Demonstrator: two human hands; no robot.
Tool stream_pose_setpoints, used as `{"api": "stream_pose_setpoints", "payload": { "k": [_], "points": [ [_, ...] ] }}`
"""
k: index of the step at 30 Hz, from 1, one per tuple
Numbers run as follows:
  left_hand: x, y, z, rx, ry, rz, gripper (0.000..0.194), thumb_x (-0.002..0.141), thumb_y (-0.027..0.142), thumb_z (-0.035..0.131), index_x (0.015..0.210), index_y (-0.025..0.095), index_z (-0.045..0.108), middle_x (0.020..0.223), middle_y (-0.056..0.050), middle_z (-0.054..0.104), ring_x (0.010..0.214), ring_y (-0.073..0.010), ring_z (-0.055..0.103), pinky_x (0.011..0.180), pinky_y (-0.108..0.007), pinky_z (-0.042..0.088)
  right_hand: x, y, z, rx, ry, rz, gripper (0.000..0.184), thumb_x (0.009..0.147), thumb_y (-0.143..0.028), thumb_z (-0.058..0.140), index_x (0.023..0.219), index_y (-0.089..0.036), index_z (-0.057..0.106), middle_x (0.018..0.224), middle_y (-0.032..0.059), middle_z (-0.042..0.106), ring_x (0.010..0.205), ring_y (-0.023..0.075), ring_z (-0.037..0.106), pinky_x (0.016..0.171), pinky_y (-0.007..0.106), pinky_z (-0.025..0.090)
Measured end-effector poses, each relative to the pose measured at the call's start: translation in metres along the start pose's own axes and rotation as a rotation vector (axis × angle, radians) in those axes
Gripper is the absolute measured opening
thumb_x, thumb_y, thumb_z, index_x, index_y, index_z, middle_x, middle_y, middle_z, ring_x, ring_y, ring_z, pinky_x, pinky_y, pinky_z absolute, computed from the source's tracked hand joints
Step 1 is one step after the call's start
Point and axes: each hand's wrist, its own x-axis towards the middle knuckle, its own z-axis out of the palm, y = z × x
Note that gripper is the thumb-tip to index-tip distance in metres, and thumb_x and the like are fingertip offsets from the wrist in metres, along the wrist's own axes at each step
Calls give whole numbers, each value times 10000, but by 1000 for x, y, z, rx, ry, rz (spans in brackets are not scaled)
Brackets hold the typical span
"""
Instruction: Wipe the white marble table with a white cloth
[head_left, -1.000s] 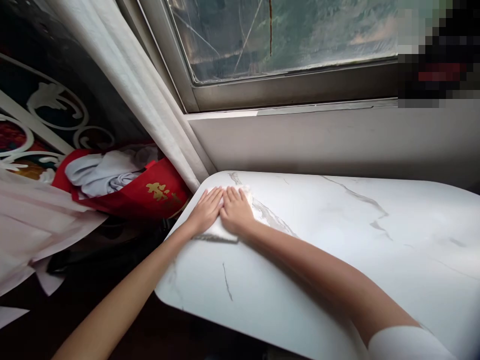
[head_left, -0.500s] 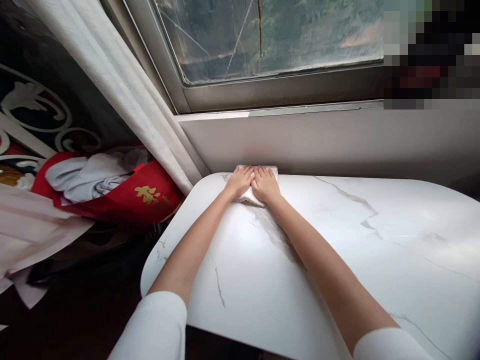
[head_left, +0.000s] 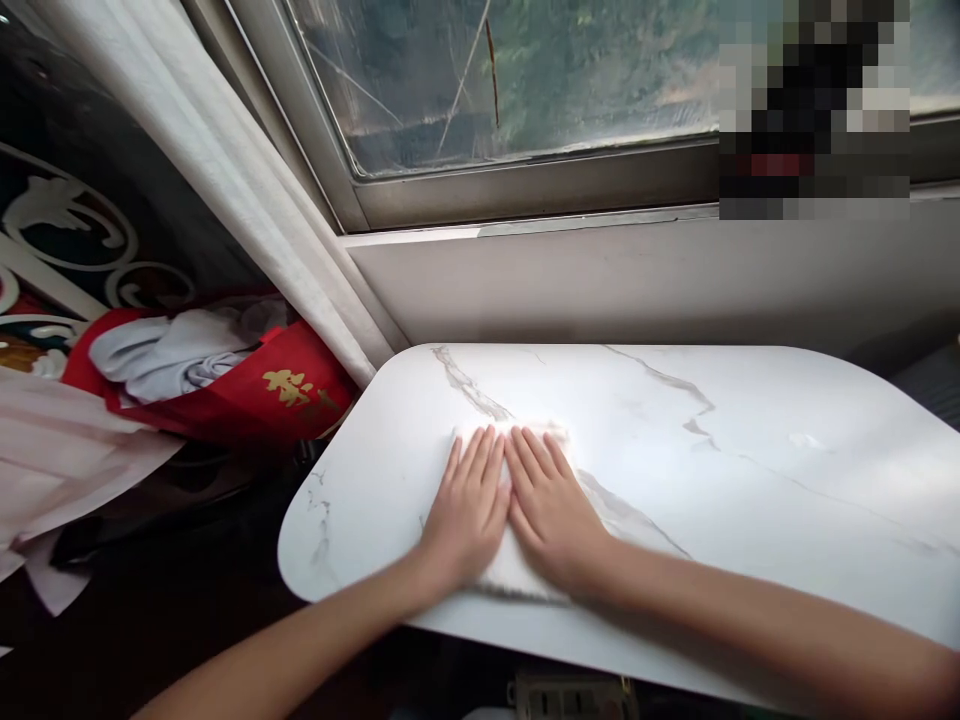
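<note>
A white cloth (head_left: 514, 575) lies flat on the white marble-patterned table (head_left: 360, 490), close to the near edge. My left hand (head_left: 466, 510) rests palm down on its left half, fingers stretched out and pointing away from me. Beside it, my right hand (head_left: 556, 512) presses flat on the right half, fingers also extended. The two hands nearly meet at the thumbs and index fingers. Much of the cloth is hidden under them, and its edges look slightly blurred.
Behind the table is a pale wall (head_left: 525, 290) below a metal-framed window (head_left: 480, 80). A white curtain (head_left: 225, 170) hangs at left. Next to it a red bag (head_left: 255, 390) with gold lettering holds pale fabric (head_left: 172, 350). Dark space lies under the table's front edge.
Both hands and the cloth have moved from the table's far edge by the wall toward me, near the front edge. My elbows have bent outward, and the view has shifted slightly.
</note>
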Motion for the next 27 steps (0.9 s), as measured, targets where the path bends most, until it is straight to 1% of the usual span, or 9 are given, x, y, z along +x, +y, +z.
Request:
{"api": "stream_pose_setpoints", "payload": {
  "k": [3, 5, 9, 12, 15, 17, 21, 24, 27],
  "points": [
    [-38, 35, -11, -74, -26, 79, 526, 977, 246, 220, 1459, 65, 113, 1520, -130, 134, 1395, -241, 92, 1138, -478, 124, -49, -14, -16, 22, -12, -66, 619, 920, -251, 304, 1463, -45, 90, 1512, 145, 166, 1391, 283, 110, 1129, 491, 181],
    [-52, 51, -15, -135, -37, 129, 540, 984, 263, 206, 1465, 72, 51, 1523, -133, 109, 1394, -254, 91, 1135, -488, 125, -71, -16, -24, 44, -3, -98, 669, 905, -241, 321, 1465, -53, 8, 1512, 146, 162, 1390, 289, 115, 1127, 500, 179],
    [-41, 57, -14, -206, -106, 134, 552, 993, 300, 216, 1469, 102, 19, 1523, -118, 101, 1395, -242, 80, 1134, -484, 129, -79, -2, -28, 75, -32, -56, 675, 921, -258, 302, 1464, -107, -71, 1521, 110, 131, 1395, 258, 97, 1126, 483, 193],
    [3, 41, -3, -232, -163, 89, 518, 994, 305, 202, 1466, 114, 106, 1520, -91, 139, 1395, -199, 93, 1140, -440, 138, -48, 25, -24, 90, -133, 69, 605, 938, -274, 251, 1475, -144, 4, 1527, 73, 107, 1397, 210, 74, 1132, 450, 191],
    [69, 16, 13, -230, -135, 76, 487, 978, 261, 207, 1428, 83, 258, 1490, -87, 256, 1384, -156, 167, 1146, -377, 115, 4, 63, -17, 69, -215, 236, 576, 913, -243, 232, 1456, -60, 173, 1518, 111, 146, 1396, 202, 83, 1142, 427, 130],
    [115, 1, 24, -186, -79, 65, 481, 957, 239, 246, 1399, 64, 324, 1470, -93, 309, 1372, -157, 214, 1144, -351, 111, 40, 90, -11, 32, -190, 318, 576, 912, -255, 217, 1430, -4, 235, 1503, 153, 198, 1394, 229, 122, 1139, 439, 99],
    [191, -14, 43, -81, -1, 32, 473, 925, 199, 273, 1363, 64, 387, 1445, -107, 358, 1347, -179, 283, 1133, -358, 148, 93, 145, -1, -15, -85, 348, 563, 905, -257, 241, 1410, -15, 298, 1488, 145, 269, 1381, 214, 197, 1131, 406, 99],
    [227, -15, 53, -48, 11, 32, 476, 917, 187, 276, 1362, 61, 388, 1444, -110, 360, 1349, -190, 277, 1129, -371, 152, 109, 174, 4, -33, -34, 383, 548, 900, -235, 247, 1397, -20, 325, 1475, 142, 307, 1368, 212, 231, 1121, 391, 117],
    [245, -13, 58, -33, 5, 17, 479, 913, 181, 279, 1364, 63, 389, 1441, -111, 366, 1349, -202, 277, 1129, -384, 143, 114, 187, 6, -47, 8, 417, 531, 898, -221, 251, 1381, -28, 355, 1456, 143, 348, 1355, 218, 261, 1112, 392, 134]
  ]
}}
